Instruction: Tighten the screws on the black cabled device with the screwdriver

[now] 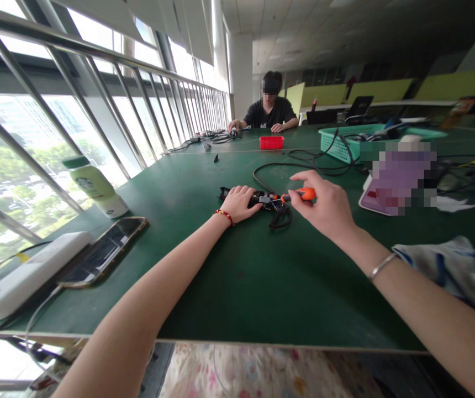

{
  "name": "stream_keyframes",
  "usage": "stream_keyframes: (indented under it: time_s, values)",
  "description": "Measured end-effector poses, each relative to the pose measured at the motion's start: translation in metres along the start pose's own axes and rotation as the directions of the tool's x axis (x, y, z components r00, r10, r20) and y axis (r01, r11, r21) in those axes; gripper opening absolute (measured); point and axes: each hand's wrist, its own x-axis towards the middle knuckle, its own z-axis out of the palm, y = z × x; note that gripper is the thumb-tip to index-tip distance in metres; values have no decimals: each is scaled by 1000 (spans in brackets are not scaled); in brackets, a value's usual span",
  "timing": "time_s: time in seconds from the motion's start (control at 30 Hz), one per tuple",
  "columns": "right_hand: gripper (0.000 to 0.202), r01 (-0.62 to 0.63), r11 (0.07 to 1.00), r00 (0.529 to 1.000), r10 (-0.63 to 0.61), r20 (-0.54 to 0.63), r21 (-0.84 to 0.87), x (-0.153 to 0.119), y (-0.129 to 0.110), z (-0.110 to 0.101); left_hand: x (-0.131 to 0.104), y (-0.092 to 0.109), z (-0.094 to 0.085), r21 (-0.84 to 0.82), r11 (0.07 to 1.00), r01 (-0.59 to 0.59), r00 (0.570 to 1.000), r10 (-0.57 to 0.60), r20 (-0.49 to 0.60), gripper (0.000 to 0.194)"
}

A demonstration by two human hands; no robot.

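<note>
1. The worktop (229, 293) is green and carries everything here; the device lies near its middle, between the person's hands.
2. The basket (333, 148), teal and openwork, stands well apart to the right, with cables in and around it.
3. The device (265, 200) is black, long and narrow, partly hidden under the fingers. It looks light and stiff, likely smooth plastic that could slide or roll; best held by its solid body, away from the wired end.
4. The left hand (238, 204) lies palm down across the device, fingers over it and thumb along the near side.
5. The right hand (324, 204) pinches the screwdriver, index finger raised.
6. The screwdriver (307, 193) should be light and rigid, best gripped by its orange handle; whether its tip touches the device, I cannot tell.
7. The wires (279, 208), thin and bendy, look the most fragile; avoid pulling there.
</note>
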Motion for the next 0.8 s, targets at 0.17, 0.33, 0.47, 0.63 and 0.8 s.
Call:
stream_keyframes:
  time_s: [0.17, 0.33, 0.47, 0.63, 0.8]
  values:
    - [31, 14, 998, 1000, -14, 0, 60, 0, 0, 0, 1, 0, 0, 11, 1000, 0, 1000, 0, 10, 44]
    - [27, 21, 999, 1000, -21, 10, 26, 0, 0, 0, 1, 0, 0, 8, 1000, -1, 1000, 1, 13, 43]
    - [26, 26, 999, 999, -27, 18, 24, -1, -1, 0, 1, -1, 1, 9, 1000, 0, 1000, -1, 15, 43]
    - [32, 17, 998, 1000, -18, 7, 53, -1, 0, 0, 1, -1, 2, -9, 1000, 0, 1000, 0, 5, 41]
    - [32, -1, 999, 1000, 0, 23, 48, 0, -1, 0, 1, 0, 1, -15, 1000, 2, 1000, -2, 10, 42]
